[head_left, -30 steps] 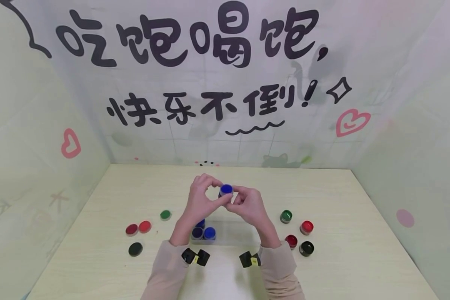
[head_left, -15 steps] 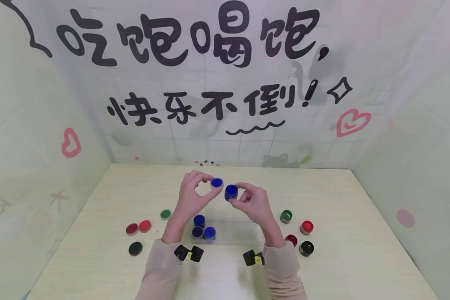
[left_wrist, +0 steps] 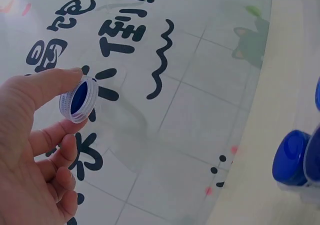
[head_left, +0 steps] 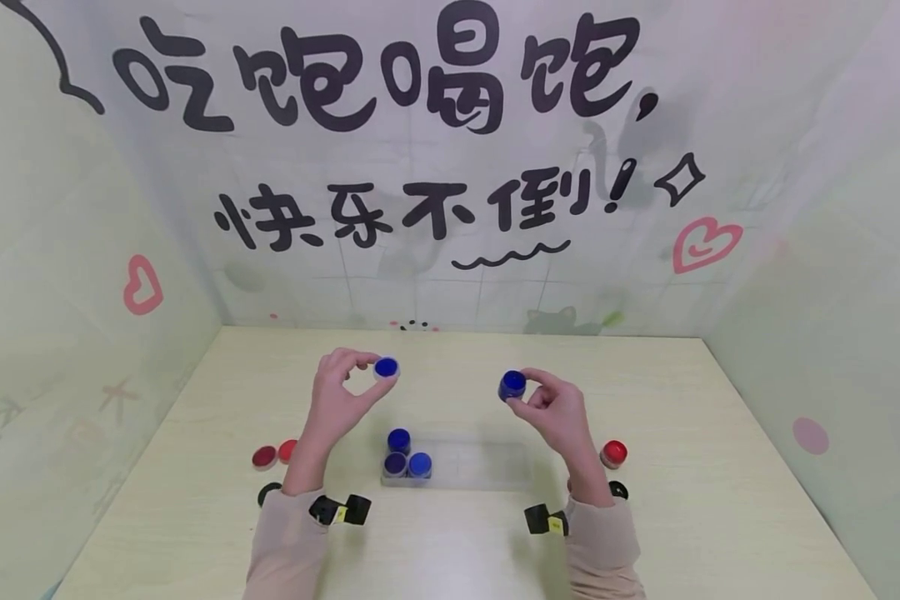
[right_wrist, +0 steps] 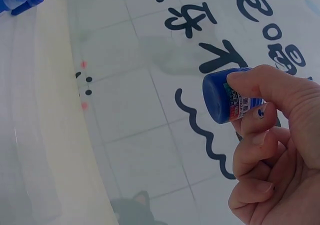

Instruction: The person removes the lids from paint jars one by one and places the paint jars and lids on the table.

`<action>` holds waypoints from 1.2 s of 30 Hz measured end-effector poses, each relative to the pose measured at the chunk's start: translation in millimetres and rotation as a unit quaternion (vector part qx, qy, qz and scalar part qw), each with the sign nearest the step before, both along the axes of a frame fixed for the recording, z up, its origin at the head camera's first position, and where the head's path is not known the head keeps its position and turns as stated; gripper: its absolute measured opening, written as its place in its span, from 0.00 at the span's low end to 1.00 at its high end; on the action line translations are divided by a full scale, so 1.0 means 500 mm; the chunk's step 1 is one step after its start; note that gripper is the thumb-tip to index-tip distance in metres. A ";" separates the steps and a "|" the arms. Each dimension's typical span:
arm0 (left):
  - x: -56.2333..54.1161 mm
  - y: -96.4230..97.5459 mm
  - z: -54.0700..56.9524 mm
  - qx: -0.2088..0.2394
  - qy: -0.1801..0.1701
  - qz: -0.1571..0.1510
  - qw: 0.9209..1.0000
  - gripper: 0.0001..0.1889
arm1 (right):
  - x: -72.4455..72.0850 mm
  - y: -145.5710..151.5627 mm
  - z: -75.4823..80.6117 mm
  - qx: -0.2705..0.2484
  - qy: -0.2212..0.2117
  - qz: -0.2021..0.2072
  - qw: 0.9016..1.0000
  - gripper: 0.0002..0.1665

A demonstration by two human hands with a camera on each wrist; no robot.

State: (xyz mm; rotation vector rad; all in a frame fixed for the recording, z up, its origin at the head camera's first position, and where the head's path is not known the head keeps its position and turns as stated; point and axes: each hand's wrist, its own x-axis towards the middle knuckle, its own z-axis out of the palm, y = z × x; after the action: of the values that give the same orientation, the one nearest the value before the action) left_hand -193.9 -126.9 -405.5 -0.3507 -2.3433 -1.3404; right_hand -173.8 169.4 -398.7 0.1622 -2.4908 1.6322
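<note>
My left hand point(head_left: 339, 400) pinches a clear screw lid point(head_left: 386, 367) between thumb and forefinger. Blue paint coats the inside of the lid point(left_wrist: 80, 98). To the right, my right hand point(head_left: 562, 410) grips a small blue paint jar point(head_left: 512, 387) by its side, held in the air over the back of the table. A printed label wraps the jar point(right_wrist: 222, 97), and deep blue paint shows at its top in the head view. The two hands are well apart. Below and between them stands a clear plastic tray point(head_left: 487, 468) with blue jars point(head_left: 420, 465) at its left end.
At the left lie a dark red lid point(head_left: 264, 457), a bright red lid point(head_left: 288, 451) and a dark lid point(head_left: 269, 493), partly behind my arm. A red paint jar point(head_left: 614, 453) and a dark jar point(head_left: 619, 490) stand at the right. A printed curtain point(head_left: 450, 300) closes the back.
The lid has come off the blue jar. My left hand has moved left with the lid, my right hand right with the jar. My forearms now cover the green lid and some jars.
</note>
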 end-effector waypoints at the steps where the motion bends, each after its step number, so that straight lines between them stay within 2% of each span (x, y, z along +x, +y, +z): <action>1: 0.002 -0.007 -0.001 0.000 -0.006 0.004 1.000 0.17 | 0.002 0.011 -0.002 0.003 -0.004 -0.008 1.000 0.22; 6: 0.011 -0.045 -0.012 -0.005 -0.033 0.030 0.999 0.17 | 0.015 0.066 -0.008 0.002 -0.029 -0.052 0.998 0.24; 12: 0.029 -0.090 -0.035 -0.010 -0.063 0.072 0.995 0.17 | 0.037 0.134 -0.015 0.003 -0.057 -0.102 0.993 0.26; 20: 0.061 -0.154 -0.068 -0.027 -0.097 0.122 0.987 0.19 | 0.072 0.210 -0.028 0.036 -0.098 -0.173 0.979 0.27; 24: 0.085 -0.190 -0.091 -0.049 -0.130 0.159 0.977 0.21 | 0.090 0.245 -0.042 0.044 -0.115 -0.204 0.971 0.27; 29: 0.111 -0.231 -0.116 -0.071 -0.155 0.202 0.964 0.23 | 0.110 0.280 -0.068 0.055 -0.144 -0.239 0.959 0.28; 36: 0.144 -0.263 -0.141 -0.099 -0.202 0.251 0.941 0.25 | 0.132 0.311 -0.110 0.062 -0.167 -0.269 0.947 0.29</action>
State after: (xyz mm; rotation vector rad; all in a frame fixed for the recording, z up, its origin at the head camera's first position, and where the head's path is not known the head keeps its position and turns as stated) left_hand -121.9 -258.6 -476.1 0.4910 -2.6503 -0.9941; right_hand -108.0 324.7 -453.9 -0.7741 -2.5419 1.3530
